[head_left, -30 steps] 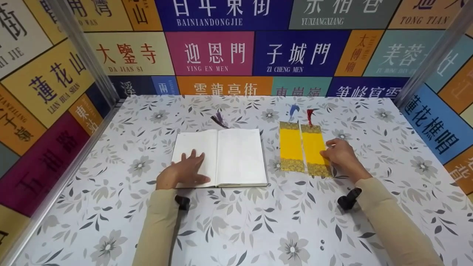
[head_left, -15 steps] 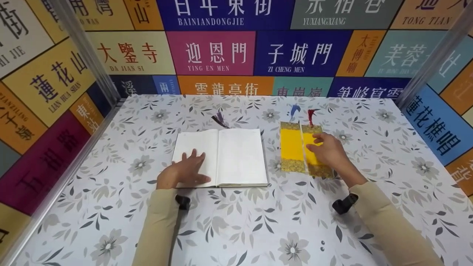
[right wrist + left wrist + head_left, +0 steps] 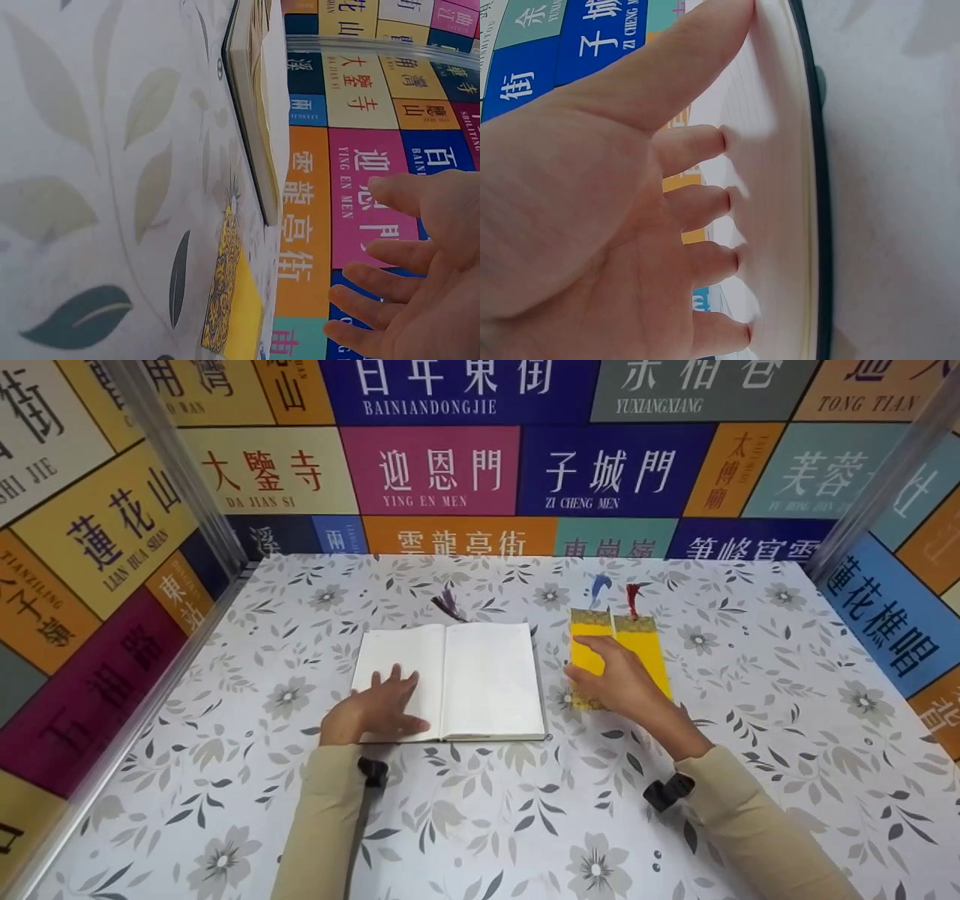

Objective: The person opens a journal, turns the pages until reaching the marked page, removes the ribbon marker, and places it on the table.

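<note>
An open book [image 3: 491, 682] with blank pages lies on the table. My left hand [image 3: 379, 709] rests on its left page, fingers spread; in the left wrist view the fingertips [image 3: 727, 202] press on the paper. Right of the book are two yellow bookmarks with patterned gold ends: a left bookmark [image 3: 589, 658] with a blue tassel [image 3: 600, 587] and a right bookmark [image 3: 646, 649] with a red tassel [image 3: 632, 598]. Over them is my right hand [image 3: 624, 679], thumb and fingers apart at the left bookmark, holding nothing. It partly hides both lower ends.
A dark and purple tassel [image 3: 448, 601] sticks out past the book's top edge. The table is covered in a floral cloth [image 3: 480, 817]. Walls of coloured name panels [image 3: 427, 469] close off the back and sides. A black wrist camera [image 3: 667, 793] sits under the right wrist.
My right hand has moved left, from the right bookmark's outer edge across to the left bookmark. Both bookmarks, the book and my left hand have kept their places.
</note>
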The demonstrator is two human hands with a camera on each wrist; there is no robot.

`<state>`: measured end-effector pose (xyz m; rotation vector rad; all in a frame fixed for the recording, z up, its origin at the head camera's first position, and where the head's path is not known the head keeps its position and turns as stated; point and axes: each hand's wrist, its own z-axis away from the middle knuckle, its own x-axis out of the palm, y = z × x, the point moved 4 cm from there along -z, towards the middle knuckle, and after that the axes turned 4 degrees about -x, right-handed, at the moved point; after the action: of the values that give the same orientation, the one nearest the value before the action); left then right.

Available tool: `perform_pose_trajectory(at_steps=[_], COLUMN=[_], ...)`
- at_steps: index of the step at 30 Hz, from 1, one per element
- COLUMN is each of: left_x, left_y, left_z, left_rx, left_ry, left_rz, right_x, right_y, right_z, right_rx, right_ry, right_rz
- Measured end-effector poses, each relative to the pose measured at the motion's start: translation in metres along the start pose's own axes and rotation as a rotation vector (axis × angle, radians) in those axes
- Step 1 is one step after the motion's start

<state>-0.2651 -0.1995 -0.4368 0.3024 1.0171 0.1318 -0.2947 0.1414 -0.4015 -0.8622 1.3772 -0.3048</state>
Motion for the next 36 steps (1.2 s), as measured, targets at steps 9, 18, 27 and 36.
perform_pose_trajectory(at_steps=[9,18,27,36], left_x=[-0.001,0.000,-0.001,-0.001], left_y=[0.000,0.000,0.001,-0.001], left_z=[0.001,0.001,0.002,0.001], left_rx=[0.005,0.000,-0.004,-0.005], left_ry=[0.000,0.002,-0.018,-0.020], left_rz=[0.025,0.058,0.073,0.084], right_x=[0.022,0.051,0.073,0.089], right_y=[-0.022,-0.037,-0.047,-0.050], right_z=[0.000,-0.001,-0.008,-0.012], right_rx=[-0.176,-0.266,-0.298,-0.285], right_ry=[-0.096,-0.220,-0.321,-0.409], right_rz=[0.065,0.124,0.153,0.153])
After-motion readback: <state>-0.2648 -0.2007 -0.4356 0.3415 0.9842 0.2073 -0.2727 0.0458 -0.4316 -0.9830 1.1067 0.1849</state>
